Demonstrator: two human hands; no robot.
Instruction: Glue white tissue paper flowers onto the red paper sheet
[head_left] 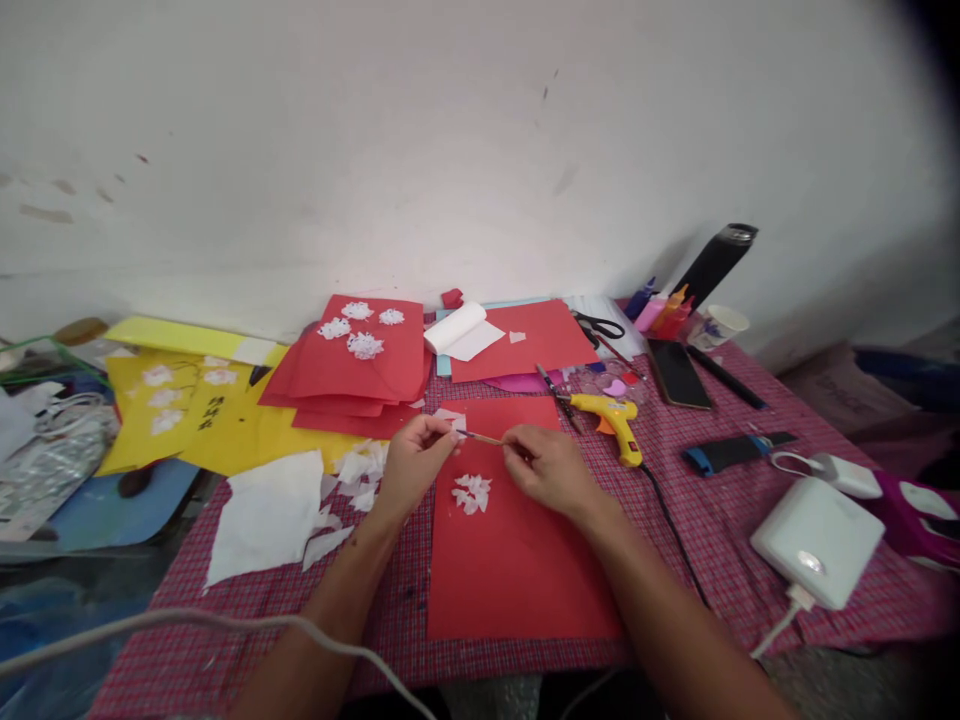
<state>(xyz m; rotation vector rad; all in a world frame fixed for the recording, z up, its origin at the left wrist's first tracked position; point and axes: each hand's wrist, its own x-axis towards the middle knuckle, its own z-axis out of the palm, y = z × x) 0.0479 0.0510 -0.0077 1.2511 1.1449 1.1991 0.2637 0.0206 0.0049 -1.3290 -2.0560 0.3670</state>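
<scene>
My right hand [551,468] grips a thin brush-like stick [484,438] that points left over the red paper sheet [517,570]. At its far tip, the thumb and finger of my left hand [416,462] are pinched together; whatever small thing lies between them is too small to make out. Below the stick, a cluster of white paper petals [472,493] is on the red sheet. Torn white scraps [361,472] lie left of my left hand, beside a larger white paper piece [266,515].
Red sheets [360,375] bearing white paper flowers are stacked at the back left. A yellow glue gun [611,420] with its cord lies right of my right hand. Further right are a phone [679,374], a utility knife [727,453] and a white power bank [817,540]. A cable [225,618] crosses the front.
</scene>
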